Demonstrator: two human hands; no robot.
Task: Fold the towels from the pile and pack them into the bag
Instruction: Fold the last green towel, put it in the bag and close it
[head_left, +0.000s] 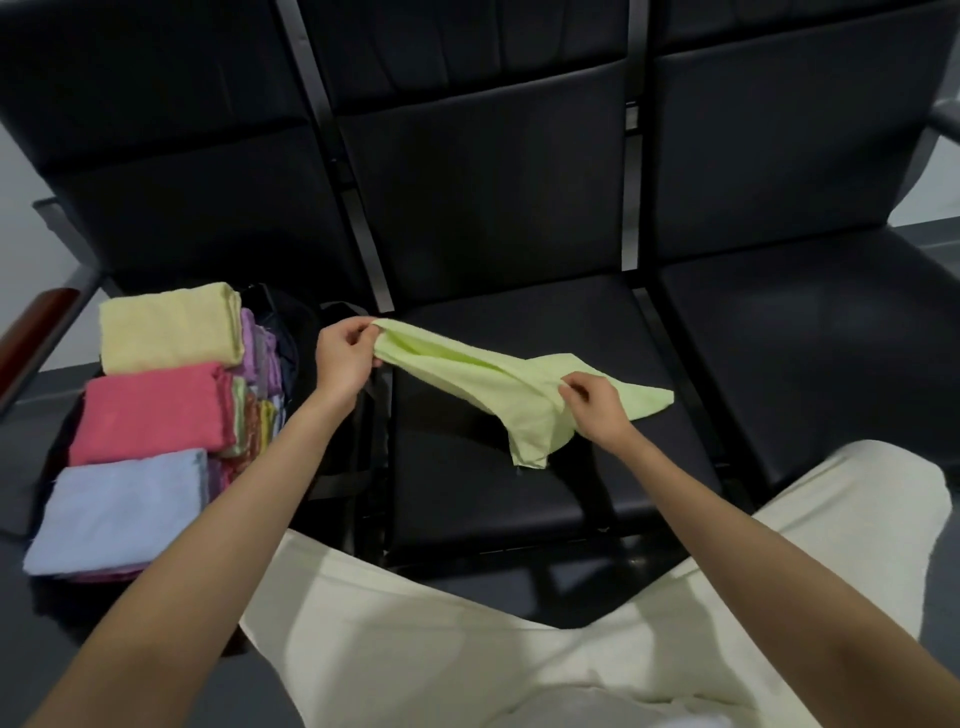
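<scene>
The green towel (498, 387) hangs crumpled over the middle seat (519, 483), each hand's grip pinching an edge: left hand (345, 358), right hand (597, 413). Folding is starting; next, spread it flat. The bag (291, 332) lies left, holding folded towels (150, 410).

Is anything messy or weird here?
Only the green towel: it hangs crumpled and twisted between the left hand and right hand, not folded yet. The yellow towel, pink towel and blue towel lie neatly folded.
</scene>
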